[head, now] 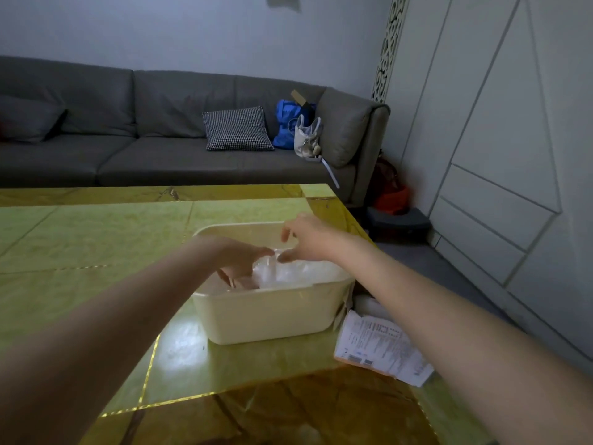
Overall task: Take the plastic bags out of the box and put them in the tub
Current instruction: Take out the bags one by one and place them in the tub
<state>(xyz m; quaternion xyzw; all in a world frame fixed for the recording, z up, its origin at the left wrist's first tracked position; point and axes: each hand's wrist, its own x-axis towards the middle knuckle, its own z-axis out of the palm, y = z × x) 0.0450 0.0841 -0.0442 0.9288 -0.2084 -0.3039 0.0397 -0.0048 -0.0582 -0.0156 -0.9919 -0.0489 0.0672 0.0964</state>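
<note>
Both hands, left hand [239, 258] and right hand [305, 237], pinch plastic bags [288, 273] above the tub [266, 316] rim.

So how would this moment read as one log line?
stage: bagging | left hand: in tub, on plastic bags | right hand: pinching bag top | box: not clearly seen

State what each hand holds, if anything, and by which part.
Both hands work the clear plastic bags in the tub. The right hand pinches the top of the plastic; the left hand presses into it, and whether it grips cannot be told.
</note>
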